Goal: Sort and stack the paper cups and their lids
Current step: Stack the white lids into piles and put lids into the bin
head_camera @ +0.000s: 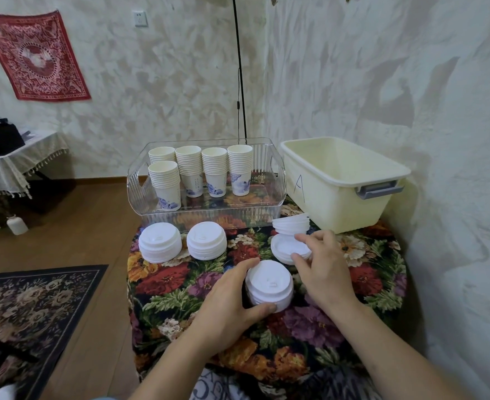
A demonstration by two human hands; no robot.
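Note:
Several stacks of white paper cups (pixel 215 171) with blue prints stand in a clear plastic tray (pixel 275 184) at the back of the flowered table. Two stacks of white lids (pixel 160 241) (pixel 206 239) sit in front of the tray. My left hand (pixel 232 301) grips a third lid stack (pixel 269 284) between thumb and fingers. To its right, my right hand (pixel 321 261) pinches the rim of upturned lids (pixel 287 246). A small tilted pile of lids (pixel 291 224) lies just behind them.
A cream plastic bin (pixel 339 186) marked "A" stands at the back right against the wall. The table (pixel 180 284) carries a flowered cloth. A black pole (pixel 239 70) rises behind the tray. A patterned rug (pixel 30 310) covers the floor at left.

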